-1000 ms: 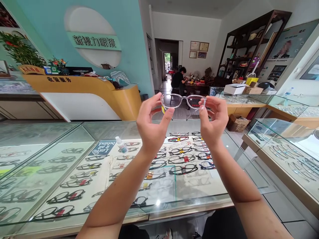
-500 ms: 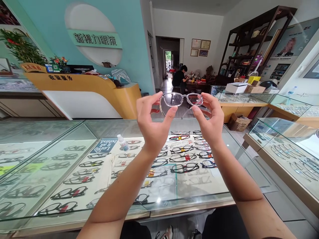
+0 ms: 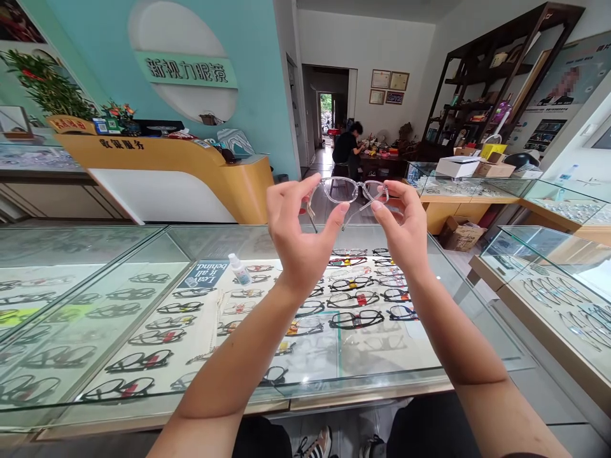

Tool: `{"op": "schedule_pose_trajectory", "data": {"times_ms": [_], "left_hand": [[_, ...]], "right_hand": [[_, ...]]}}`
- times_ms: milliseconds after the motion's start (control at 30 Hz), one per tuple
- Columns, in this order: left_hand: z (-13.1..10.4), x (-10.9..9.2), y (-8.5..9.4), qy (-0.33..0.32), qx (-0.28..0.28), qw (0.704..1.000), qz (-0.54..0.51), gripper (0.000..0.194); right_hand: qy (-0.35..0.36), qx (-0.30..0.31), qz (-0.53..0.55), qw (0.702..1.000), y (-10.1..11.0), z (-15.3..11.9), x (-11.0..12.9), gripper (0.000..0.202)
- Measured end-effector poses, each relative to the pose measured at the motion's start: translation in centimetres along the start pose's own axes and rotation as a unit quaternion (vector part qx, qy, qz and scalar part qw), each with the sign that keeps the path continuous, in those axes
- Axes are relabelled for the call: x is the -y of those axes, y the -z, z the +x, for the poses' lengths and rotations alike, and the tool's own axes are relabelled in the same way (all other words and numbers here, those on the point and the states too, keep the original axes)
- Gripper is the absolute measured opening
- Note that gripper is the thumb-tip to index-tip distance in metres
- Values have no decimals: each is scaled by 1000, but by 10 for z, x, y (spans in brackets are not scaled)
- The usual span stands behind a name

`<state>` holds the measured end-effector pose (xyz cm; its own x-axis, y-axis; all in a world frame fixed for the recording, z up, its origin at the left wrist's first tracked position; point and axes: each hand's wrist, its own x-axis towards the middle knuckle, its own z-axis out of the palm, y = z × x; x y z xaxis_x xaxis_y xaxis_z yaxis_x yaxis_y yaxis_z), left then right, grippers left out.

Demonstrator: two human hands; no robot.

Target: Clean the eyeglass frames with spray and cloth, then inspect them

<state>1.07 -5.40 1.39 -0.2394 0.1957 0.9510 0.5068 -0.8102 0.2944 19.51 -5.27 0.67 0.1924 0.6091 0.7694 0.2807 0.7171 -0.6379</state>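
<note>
A pair of clear-framed eyeglasses [image 3: 358,185] is held up in the air, with its temples unfolded toward me. My left hand [image 3: 300,232] is closed on the left end of the frame, index finger on top and thumb below. At the right end, my right hand [image 3: 403,226] pinches the rim and temple between thumb and fingers. Both hands are above the glass display case [image 3: 229,242]. Beneath them, rows of eyeglasses [image 3: 356,299] with coloured tags show through the glass. A white spray bottle [image 3: 239,270] stands left of my left forearm.
A blue card [image 3: 206,273] is beside the bottle. More glass cases [image 3: 558,286] stand to the right, with a cardboard box [image 3: 459,234] on the floor. Beyond are a wooden counter [image 3: 245,184] and a seated person [image 3: 347,149] at a cluttered desk.
The eyeglasses have turned and tilted slightly in my hands, their right lens now looking narrower. Both hands keep their grip. The view has shifted a little.
</note>
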Motion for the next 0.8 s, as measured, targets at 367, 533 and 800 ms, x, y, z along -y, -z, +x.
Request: {"op": "schedule_pose_trajectory", "data": {"times_ms": [367, 533, 800], "left_hand": [[-1, 11, -3, 82, 62, 993, -61, 42], [-2, 14, -5, 94, 62, 992, -63, 48], [0, 24, -8, 127, 87, 980, -129, 52]], "right_hand": [[90, -56, -97, 990, 3, -1, 1, 48], [105, -59, -109, 987, 3, -1, 2, 49], [136, -77, -141, 978, 5, -1, 6, 53]]}}
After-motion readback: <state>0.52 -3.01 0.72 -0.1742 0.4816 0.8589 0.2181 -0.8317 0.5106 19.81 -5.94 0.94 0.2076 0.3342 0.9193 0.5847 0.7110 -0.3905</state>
